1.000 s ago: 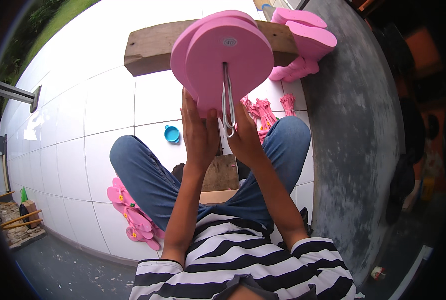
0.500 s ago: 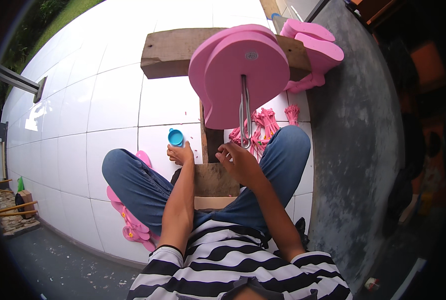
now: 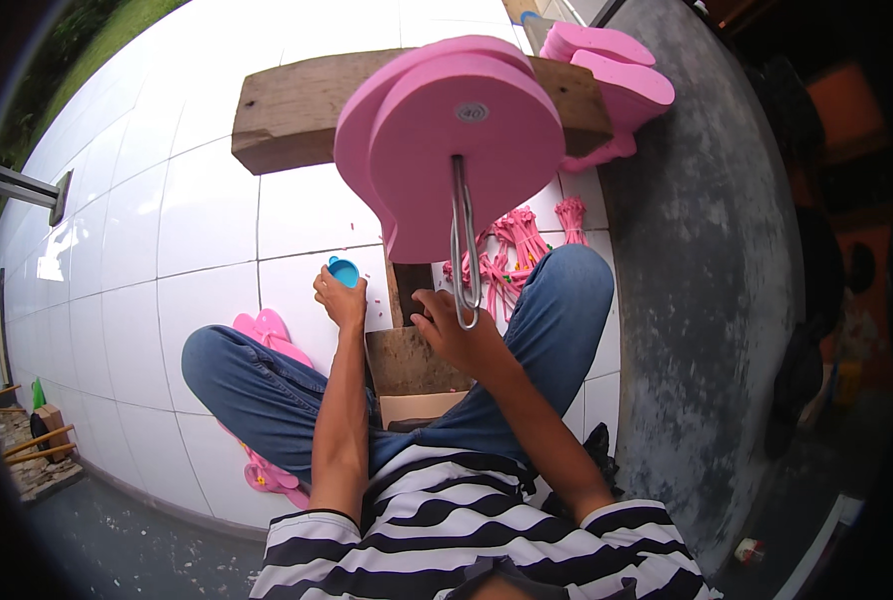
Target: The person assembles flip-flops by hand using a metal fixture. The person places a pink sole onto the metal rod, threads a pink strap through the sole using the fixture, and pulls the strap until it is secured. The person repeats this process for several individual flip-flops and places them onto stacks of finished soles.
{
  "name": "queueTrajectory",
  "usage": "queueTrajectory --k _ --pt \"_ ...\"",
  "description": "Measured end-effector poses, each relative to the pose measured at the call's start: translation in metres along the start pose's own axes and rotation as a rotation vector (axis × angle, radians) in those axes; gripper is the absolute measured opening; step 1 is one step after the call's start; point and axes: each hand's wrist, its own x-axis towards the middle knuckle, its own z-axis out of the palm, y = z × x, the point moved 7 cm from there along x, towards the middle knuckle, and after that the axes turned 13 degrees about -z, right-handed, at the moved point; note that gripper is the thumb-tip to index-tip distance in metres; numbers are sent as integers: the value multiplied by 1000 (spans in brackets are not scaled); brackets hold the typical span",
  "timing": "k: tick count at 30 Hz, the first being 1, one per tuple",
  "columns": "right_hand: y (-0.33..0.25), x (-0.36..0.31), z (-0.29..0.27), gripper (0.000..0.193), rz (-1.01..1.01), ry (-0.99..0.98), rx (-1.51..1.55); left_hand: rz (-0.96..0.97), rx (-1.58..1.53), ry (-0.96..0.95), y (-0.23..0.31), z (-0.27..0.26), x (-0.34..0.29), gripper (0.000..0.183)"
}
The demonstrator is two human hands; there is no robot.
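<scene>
My left hand (image 3: 341,300) is closed about the side of a small round blue cup (image 3: 344,271), low over the white tiles. Nearer the middle, my right hand (image 3: 457,330) has its fingers loosely bent and thumb apart, with nothing visible between them. A looped metal rod (image 3: 464,240) hangs in front of that hand and partly covers it. The rod's upper end goes into a stack of pink flip-flop soles (image 3: 467,140), which sits against a wooden crossbeam (image 3: 292,112). Behind my right hand lie several pink flip-flop straps (image 3: 517,240).
More pink soles (image 3: 622,85) are stacked at the far right beside a grey concrete ledge (image 3: 707,250). Pink flip-flops (image 3: 264,328) lie by my left knee. A wooden block (image 3: 407,362) stands between my legs. Small pink bits are scattered on the tiles (image 3: 207,220).
The view has shifted, so the sole stack and crossbeam appear farther left and larger. My left hand has turned a little about the blue cup. My right hand remains beside the rod's lower end.
</scene>
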Motion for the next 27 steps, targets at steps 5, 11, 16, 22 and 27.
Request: queueTrajectory --k 5,11,16,22,27 --pt "-9 11 2 38 -96 1 -108 196 -152 -90 46 -58 -82 79" --pt "-10 -1 17 48 -108 -216 -241 339 -153 -213 88 -110 -132 82" --pt "-8 -8 22 56 -101 -235 -307 480 -194 -201 101 -129 -149 86" --pt "-4 -10 24 56 -74 -252 -301 550 -197 -198 106 -138 -154 89" --pt "-8 -9 19 54 -81 -215 -263 547 -197 -201 102 -142 -152 90"
